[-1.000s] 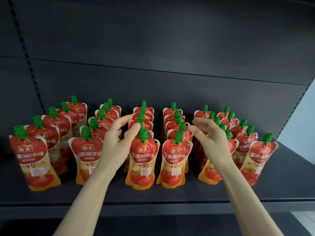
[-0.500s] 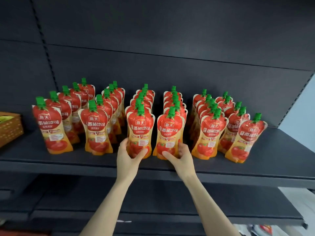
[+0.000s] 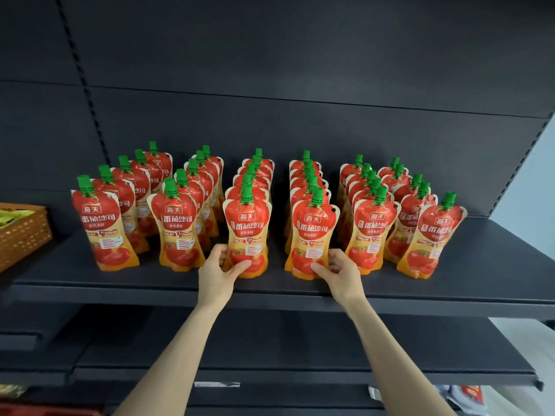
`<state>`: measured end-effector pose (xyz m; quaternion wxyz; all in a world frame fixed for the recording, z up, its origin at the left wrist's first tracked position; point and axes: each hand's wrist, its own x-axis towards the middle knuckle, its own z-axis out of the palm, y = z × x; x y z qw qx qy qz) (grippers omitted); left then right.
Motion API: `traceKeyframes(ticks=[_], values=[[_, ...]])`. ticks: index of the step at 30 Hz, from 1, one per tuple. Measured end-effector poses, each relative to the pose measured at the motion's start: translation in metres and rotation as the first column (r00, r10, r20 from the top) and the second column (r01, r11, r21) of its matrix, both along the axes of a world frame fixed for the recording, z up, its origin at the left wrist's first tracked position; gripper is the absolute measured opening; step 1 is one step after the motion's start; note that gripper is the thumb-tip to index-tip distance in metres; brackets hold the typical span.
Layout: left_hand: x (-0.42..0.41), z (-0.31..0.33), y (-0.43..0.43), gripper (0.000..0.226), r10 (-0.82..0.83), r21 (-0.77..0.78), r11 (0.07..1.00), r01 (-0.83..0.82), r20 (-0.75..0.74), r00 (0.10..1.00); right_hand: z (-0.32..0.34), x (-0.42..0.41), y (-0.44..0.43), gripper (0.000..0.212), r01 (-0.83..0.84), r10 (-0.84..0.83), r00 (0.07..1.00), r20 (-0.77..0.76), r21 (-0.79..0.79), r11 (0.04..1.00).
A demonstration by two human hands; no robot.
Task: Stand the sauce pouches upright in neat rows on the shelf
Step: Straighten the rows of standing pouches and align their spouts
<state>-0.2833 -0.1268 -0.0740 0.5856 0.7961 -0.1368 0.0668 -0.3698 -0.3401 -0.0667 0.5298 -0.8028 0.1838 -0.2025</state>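
Far left, a woven brown basket point(image 3: 21, 232) sits at the shelf's end, cut off by the frame edge, with something yellow-green inside that I can't make out. The dark matte shelf point(image 3: 270, 288) runs across, with a black panelled back wall point(image 3: 300, 70) behind it.

Now the pouch rows point(image 3: 144, 187): glossy red and orange stand-up sachets, waisted in shape, tomato pictures low on the front, ribbed green caps point(image 3: 84, 182) on top. The two left rows run back at a slant and stand upright.

The left hand point(image 3: 219, 271) reaches up from below. Its thumb lies across the lower front of the centre-left pouch point(image 3: 247, 226) and its fingers wrap behind the pouch's left edge. That's a narrow hold on the base. The pouch stands upright at the head of its file, near the shelf's front lip.

Across a dark gap, the centre-right pouch point(image 3: 312, 232) also leads its row. The right hand point(image 3: 339, 271) pinches its lower right corner, thumb on the front, fingers curled at the edge. This one leans slightly left.

Further right the right-hand rows point(image 3: 414, 214) crowd closer together, with the front pouch tilted rightward; probably three files, though they overlap too much to count surely. Below, a second dark shelf point(image 3: 270, 340).
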Motion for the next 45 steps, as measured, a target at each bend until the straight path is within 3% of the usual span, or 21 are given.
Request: traceKeyframes(ticks=[2,8,14,20,27,45], values=[[-0.001,0.002,0.003,0.043,-0.017,-0.003,1.000,0.017,-0.011,1.000,0.001,-0.002,0.000,0.034,-0.003,0.003,1.000,-0.016,0.003,1.000],[-0.003,-0.002,-0.007,0.069,-0.006,0.007,1.000,0.006,-0.044,0.999,0.006,0.006,0.026,0.072,0.090,-0.092,0.996,0.010,0.096,0.991],[0.004,-0.002,-0.008,0.059,0.008,0.107,0.994,-0.004,-0.029,1.000,0.000,0.017,0.031,0.057,0.137,-0.141,0.982,-0.122,-0.043,0.990],[0.006,-0.004,-0.002,0.056,-0.023,0.087,0.996,0.025,-0.022,1.000,0.007,0.009,0.024,0.060,0.048,-0.050,0.992,-0.116,-0.019,0.999],[0.000,-0.009,0.001,0.070,0.025,0.149,0.988,-0.031,0.039,0.999,0.002,0.002,0.030,0.060,0.139,-0.139,0.990,0.015,0.008,0.990],[0.001,-0.003,-0.002,0.062,-0.008,0.227,0.974,0.006,0.009,1.000,0.001,0.002,0.026,0.050,0.082,-0.084,0.996,-0.029,-0.066,0.995]])
